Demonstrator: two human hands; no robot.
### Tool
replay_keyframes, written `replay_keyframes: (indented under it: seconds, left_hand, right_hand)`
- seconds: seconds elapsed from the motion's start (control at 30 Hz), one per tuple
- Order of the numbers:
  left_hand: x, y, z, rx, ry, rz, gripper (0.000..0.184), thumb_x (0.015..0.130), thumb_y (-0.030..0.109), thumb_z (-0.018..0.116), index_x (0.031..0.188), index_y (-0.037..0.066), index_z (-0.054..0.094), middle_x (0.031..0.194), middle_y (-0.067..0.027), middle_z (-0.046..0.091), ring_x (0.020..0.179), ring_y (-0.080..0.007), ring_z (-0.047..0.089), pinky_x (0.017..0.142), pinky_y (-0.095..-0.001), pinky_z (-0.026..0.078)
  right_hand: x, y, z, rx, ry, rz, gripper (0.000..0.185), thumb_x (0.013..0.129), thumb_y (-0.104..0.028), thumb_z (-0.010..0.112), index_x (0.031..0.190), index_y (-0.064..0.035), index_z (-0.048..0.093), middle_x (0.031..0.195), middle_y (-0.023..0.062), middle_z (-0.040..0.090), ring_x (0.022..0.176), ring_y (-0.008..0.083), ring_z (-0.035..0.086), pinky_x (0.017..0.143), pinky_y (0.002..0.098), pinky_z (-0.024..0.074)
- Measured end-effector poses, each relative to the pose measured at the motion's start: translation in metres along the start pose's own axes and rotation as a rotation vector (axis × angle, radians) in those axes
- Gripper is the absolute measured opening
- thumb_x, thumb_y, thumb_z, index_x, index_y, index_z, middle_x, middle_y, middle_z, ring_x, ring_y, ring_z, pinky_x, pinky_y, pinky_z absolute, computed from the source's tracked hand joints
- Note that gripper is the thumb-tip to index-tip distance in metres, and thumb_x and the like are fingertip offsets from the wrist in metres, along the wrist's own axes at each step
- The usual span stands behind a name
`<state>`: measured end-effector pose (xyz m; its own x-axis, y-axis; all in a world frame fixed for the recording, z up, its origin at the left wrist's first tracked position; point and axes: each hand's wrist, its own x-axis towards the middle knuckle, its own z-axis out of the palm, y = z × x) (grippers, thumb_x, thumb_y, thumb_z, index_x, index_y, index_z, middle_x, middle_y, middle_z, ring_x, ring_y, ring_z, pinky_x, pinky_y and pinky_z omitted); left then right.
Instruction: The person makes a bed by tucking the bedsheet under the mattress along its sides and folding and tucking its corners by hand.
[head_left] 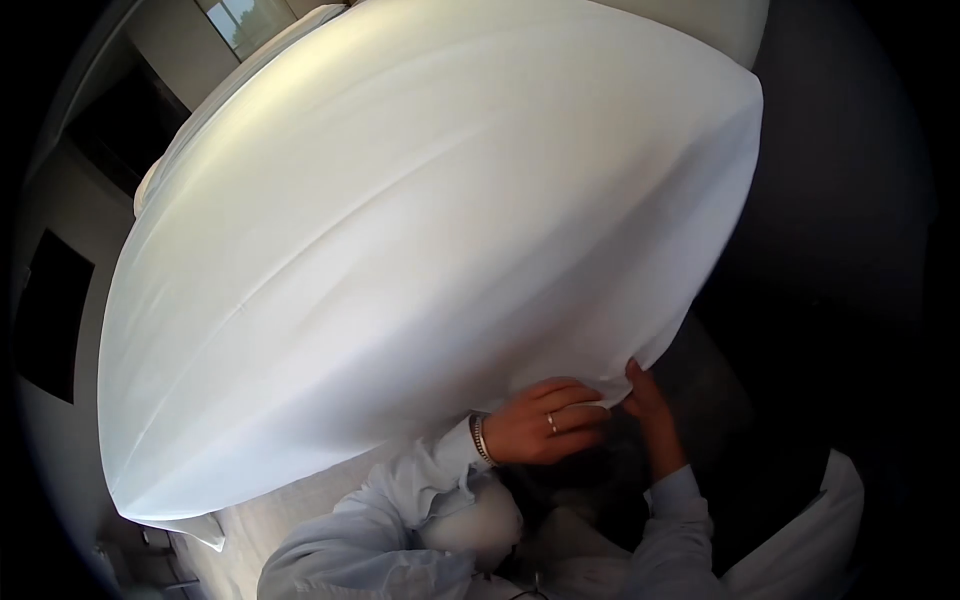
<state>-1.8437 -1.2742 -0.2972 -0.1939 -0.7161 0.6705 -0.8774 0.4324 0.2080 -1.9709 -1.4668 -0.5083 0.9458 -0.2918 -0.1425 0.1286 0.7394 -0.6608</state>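
Observation:
A large white sheet point(400, 220) is stretched over a bed, with long creases running across its top. Along the near side its edge hangs down. My left hand point(550, 420), with a ring and a bracelet, has its fingers closed on the sheet's lower edge. Just to the right, my right hand point(648, 398) pinches the same edge between thumb and fingers. A small stretch of gathered fabric lies between the two hands. Part of the right fingers is hidden behind the cloth.
A loose white cloth point(825, 530) shows at the lower right. Dark rectangular panels point(55, 315) stand at the left, and a window point(240, 25) is at the top. The bed's near left corner point(125, 505) sticks out above the floor point(265, 530).

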Motion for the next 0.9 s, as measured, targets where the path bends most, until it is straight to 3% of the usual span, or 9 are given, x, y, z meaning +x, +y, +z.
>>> replay_keyframes:
  seconds: [0.1,0.23,0.37,0.43,0.5,0.6,0.73,0.8,0.9]
  left_hand:
    - [0.017,0.016,-0.017,0.192,-0.033,-0.036,0.019,0.070,0.012,0.064,0.088,0.013,0.066,0.117,-0.0077,0.059,0.111,-0.0275,0.055,0.094,-0.0410,0.042]
    - [0.029,0.032,-0.040,0.453,-0.028,-0.208,0.024,0.076,0.015,0.061,0.099,0.015,0.067,0.130,-0.0110,0.051,0.127,-0.0300,0.041,0.109,-0.0479,0.022]
    - [0.040,0.037,-0.071,0.813,0.092,-0.328,0.037,0.077,0.018,0.060,0.113,0.018,0.064,0.138,-0.0111,0.044,0.133,-0.0306,0.033,0.110,-0.0509,0.013]
    - [0.050,0.038,-0.075,0.893,0.091,-0.738,0.046,0.077,0.020,0.059,0.123,0.020,0.058,0.143,-0.0099,0.037,0.135,-0.0307,0.028,0.109,-0.0525,0.014]
    - [0.024,0.013,-0.050,1.090,0.004,-0.640,0.057,0.075,0.023,0.066,0.130,0.025,0.051,0.148,-0.0149,0.025,0.139,-0.0378,0.012,0.107,-0.0586,0.010]
    - [0.003,0.007,-0.026,0.948,-0.286,-0.524,0.054,0.076,0.022,0.064,0.129,0.025,0.052,0.146,-0.0118,0.030,0.137,-0.0317,0.023,0.104,-0.0536,0.027]
    - [-0.061,0.008,-0.006,0.424,-0.385,-0.368,0.047,0.078,0.016,0.061,0.124,0.022,0.055,0.142,-0.0093,0.037,0.133,-0.0276,0.033,0.103,-0.0465,0.032]
    - [-0.101,0.011,0.012,0.455,-0.529,-0.001,0.043,0.077,0.009,0.059,0.119,0.019,0.057,0.137,-0.0066,0.044,0.129,-0.0267,0.039,0.101,-0.0437,0.036]
    - [-0.162,0.021,0.023,0.329,-0.472,-0.255,0.042,0.074,0.008,0.059,0.115,0.020,0.059,0.134,-0.0056,0.048,0.125,-0.0256,0.044,0.099,-0.0427,0.039]
  right_hand:
    - [0.009,-0.003,0.012,-0.003,0.280,0.020,0.057,0.088,-0.028,0.061,0.131,0.0005,0.038,0.126,0.0124,0.050,0.116,0.0263,0.049,0.099,0.0398,0.0406]
    - [0.020,0.011,-0.021,0.093,0.241,-0.022,0.055,0.090,-0.029,0.058,0.131,-0.0001,0.038,0.127,0.0117,0.049,0.117,0.0262,0.048,0.099,0.0400,0.0401]
    - [0.029,0.007,-0.010,0.121,0.246,0.008,0.056,0.090,-0.032,0.057,0.133,-0.0004,0.037,0.130,0.0112,0.048,0.118,0.0254,0.047,0.100,0.0413,0.0392]
    - [0.031,0.004,0.002,0.195,0.254,0.040,0.060,0.091,-0.036,0.055,0.135,-0.0009,0.035,0.133,0.0107,0.046,0.121,0.0256,0.044,0.102,0.0421,0.0369]
    - [0.027,0.014,0.007,0.236,0.248,0.061,0.059,0.092,-0.036,0.053,0.135,-0.0004,0.034,0.134,0.0106,0.045,0.122,0.0259,0.044,0.103,0.0415,0.0360]
    - [0.020,0.039,0.019,0.025,0.405,0.142,0.056,0.093,-0.035,0.050,0.136,-0.0024,0.035,0.137,0.0101,0.042,0.126,0.0254,0.040,0.106,0.0402,0.0337]
    - [0.032,0.040,-0.001,-0.018,0.528,0.015,0.033,0.090,-0.029,0.058,0.118,-0.0112,0.055,0.109,0.0045,0.061,0.101,0.0158,0.058,0.081,0.0267,0.0480]
    - [0.027,0.032,-0.011,-0.178,0.540,-0.028,0.028,0.088,-0.027,0.061,0.112,-0.0110,0.056,0.102,0.0028,0.061,0.092,0.0133,0.059,0.075,0.0239,0.0469]
    - [0.010,0.061,-0.037,-0.306,0.539,-0.125,0.022,0.086,-0.022,0.064,0.103,-0.0099,0.059,0.095,0.0019,0.062,0.083,0.0112,0.060,0.069,0.0221,0.0461]
